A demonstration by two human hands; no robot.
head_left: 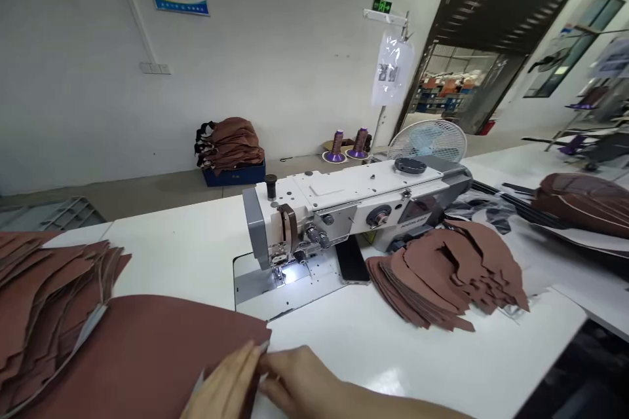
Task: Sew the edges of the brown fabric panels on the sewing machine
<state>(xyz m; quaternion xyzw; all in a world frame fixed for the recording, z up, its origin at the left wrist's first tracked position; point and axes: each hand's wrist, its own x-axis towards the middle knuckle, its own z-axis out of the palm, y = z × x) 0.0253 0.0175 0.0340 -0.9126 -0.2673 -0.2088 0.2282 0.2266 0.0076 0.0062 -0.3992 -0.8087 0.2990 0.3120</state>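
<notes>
A large reddish-brown panel (pixel 147 347), which looks like leather or a similar sheet material, lies across the front left of the white table. My left hand (pixel 221 383) is closed at the panel's right edge, fingers straight and together on top, thumb hidden. Right beside it, my right hand (pixel 297 376) pinches the same edge near the corner, fingertips almost touching the left ones. Beyond the hands stands a white sewing machine (pixel 339 203), its lit needle area (pixel 282 273) apart from the panel.
Stacked brown pieces (pixel 44 301) lie on the left. More cut pieces (pixel 442 268) sit right of the machine, near a black phone (pixel 352 260). Behind are thread cones (pixel 337 144), a fan (pixel 427 139) and a blue crate (pixel 236 174) of brown pieces. Dark brown items (pixel 584 200) rest far right.
</notes>
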